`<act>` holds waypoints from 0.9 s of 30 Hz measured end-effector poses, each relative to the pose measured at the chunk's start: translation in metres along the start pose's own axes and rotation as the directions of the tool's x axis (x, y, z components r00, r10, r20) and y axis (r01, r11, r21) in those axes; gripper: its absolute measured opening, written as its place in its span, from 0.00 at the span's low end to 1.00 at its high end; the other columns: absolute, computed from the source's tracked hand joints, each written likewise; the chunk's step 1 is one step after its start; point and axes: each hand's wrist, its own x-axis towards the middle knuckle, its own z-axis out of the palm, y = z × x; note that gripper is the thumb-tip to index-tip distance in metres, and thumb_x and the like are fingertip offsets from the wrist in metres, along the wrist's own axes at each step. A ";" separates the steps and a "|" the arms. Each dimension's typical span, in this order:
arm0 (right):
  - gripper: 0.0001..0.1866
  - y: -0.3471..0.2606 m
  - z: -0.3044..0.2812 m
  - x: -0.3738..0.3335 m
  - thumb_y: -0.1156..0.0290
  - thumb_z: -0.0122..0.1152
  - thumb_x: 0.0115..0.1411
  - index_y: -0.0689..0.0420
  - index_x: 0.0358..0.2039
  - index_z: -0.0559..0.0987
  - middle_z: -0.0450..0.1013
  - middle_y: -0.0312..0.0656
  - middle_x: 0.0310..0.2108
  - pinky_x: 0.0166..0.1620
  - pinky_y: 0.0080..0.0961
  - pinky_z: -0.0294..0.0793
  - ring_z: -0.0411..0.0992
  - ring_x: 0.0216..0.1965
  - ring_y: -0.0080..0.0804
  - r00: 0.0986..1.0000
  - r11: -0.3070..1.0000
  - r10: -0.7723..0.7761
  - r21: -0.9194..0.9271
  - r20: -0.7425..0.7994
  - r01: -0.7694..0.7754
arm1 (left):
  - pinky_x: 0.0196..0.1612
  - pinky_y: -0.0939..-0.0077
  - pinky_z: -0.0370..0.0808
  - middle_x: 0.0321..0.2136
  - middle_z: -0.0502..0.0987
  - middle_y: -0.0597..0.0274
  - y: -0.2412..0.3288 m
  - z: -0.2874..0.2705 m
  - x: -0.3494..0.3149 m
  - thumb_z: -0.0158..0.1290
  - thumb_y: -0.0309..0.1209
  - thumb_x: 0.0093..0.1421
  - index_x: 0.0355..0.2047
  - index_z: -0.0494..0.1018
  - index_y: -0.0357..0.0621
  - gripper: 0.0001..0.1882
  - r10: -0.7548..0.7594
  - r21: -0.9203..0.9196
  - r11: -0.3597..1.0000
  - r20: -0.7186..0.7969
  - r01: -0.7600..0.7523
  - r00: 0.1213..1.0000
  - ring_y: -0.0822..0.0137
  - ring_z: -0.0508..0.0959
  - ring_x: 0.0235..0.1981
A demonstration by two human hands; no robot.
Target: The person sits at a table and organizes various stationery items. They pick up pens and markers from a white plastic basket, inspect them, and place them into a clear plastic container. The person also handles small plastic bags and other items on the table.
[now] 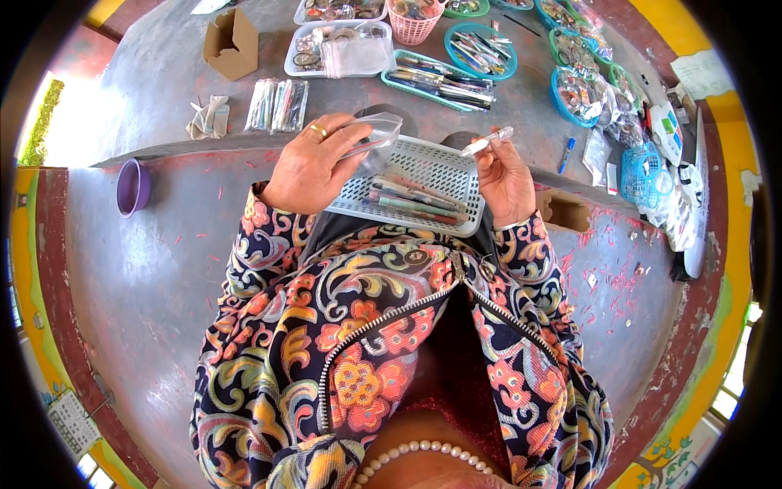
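My left hand (314, 167), wearing a gold ring, pinches a clear plastic zip bag (386, 127) by its edge. My right hand (507, 181) holds up a slim white and clear piece (489, 142), pen-like in shape, between thumb and fingers; its exact kind is hard to make out. Between the hands a pale blue-grey plastic basket (342, 205) with slotted walls rests on my lap. Several slim pens (419, 202) lie inside it, toward its near right part. The bag hangs over the basket's left side.
A packet of pens (277, 105) and a crumpled cloth-like piece (208, 118) lie near the ledge's edge. Farther back stand an open cardboard box (230, 45), a white tray (295, 65), a green pen tray (440, 99) and blue bowls (513, 61). A purple tub (132, 187) stands lower left.
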 end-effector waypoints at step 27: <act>0.12 0.029 0.138 0.006 0.74 0.64 0.52 0.59 0.38 0.77 0.75 0.40 0.31 0.35 0.22 0.72 0.74 0.30 0.30 0.813 -0.038 -0.067 -0.816 0.579 0.577 | 0.39 0.63 0.74 0.40 0.72 0.50 0.012 -0.003 0.004 0.56 0.25 0.52 0.41 0.72 0.41 0.15 -0.014 -0.058 0.998 -0.025 0.013 1.000 0.50 0.75 0.38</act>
